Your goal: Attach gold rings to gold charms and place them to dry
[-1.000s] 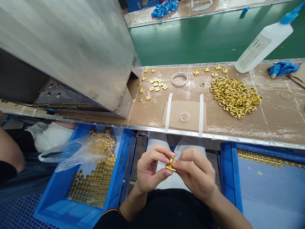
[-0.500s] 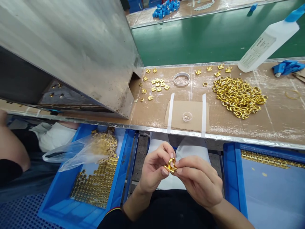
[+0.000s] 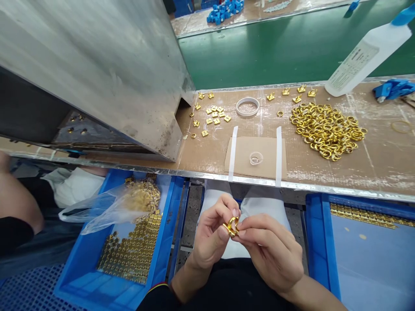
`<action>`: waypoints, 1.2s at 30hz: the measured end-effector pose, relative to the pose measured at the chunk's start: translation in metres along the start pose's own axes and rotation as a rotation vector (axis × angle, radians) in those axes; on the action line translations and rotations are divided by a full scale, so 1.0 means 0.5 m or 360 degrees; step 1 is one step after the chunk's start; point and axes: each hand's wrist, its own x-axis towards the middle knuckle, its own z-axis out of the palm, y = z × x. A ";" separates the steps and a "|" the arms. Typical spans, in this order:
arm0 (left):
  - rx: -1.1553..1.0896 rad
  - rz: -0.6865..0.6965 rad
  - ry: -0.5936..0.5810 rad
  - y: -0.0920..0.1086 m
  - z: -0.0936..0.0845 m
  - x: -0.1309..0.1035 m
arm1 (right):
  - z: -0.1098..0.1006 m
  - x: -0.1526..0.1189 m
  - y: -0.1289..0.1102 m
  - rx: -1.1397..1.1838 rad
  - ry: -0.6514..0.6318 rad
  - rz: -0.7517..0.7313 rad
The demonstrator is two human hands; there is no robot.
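Between my two hands, above my lap, is a shiny gold metal piece [image 3: 232, 226] with a ring standing on a flatter base. My left hand [image 3: 212, 231] pinches it from the left with thumb and fingertips. From the other side my right hand [image 3: 272, 246] grips it, its thumb and forefinger closed on the right edge. Fingertips cover part of the piece. Just beyond, on the bench edge, a cardboard pad [image 3: 241, 151] is held by two white tape strips, and a small clear ring-shaped item [image 3: 256, 158] lies on it.
A heap of gold rings [image 3: 327, 131] lies on the bench at right, small gold square pieces [image 3: 215, 114] at left. A tape roll [image 3: 247, 106] and white bottle [image 3: 366, 58] stand behind. Blue bins [image 3: 175, 207] flank my legs; a metal housing [image 3: 129, 77] rises left. Another person's arm [image 3: 19, 194] is far left.
The gold piece has tilted slightly between my fingers, its ring leaning more to the right. Both hands stay in nearly the same place, still holding it.
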 end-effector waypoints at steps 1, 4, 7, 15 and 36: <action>-0.0016 -0.0010 -0.0013 0.000 -0.001 0.001 | 0.001 0.000 0.000 -0.0003 0.0008 0.0011; -0.0080 -0.0017 -0.0033 0.000 -0.006 0.002 | 0.005 -0.001 0.001 -0.0003 0.0031 0.0034; -0.0091 -0.0016 -0.0004 -0.003 -0.007 0.001 | 0.010 0.002 0.000 -0.0010 0.0052 0.0046; -0.0214 0.0006 0.0045 -0.014 0.000 0.003 | 0.017 0.005 -0.008 0.0078 0.0032 0.0123; -0.0688 -0.0471 0.0204 0.000 0.005 0.001 | 0.014 0.046 0.006 0.0363 -0.0197 0.0432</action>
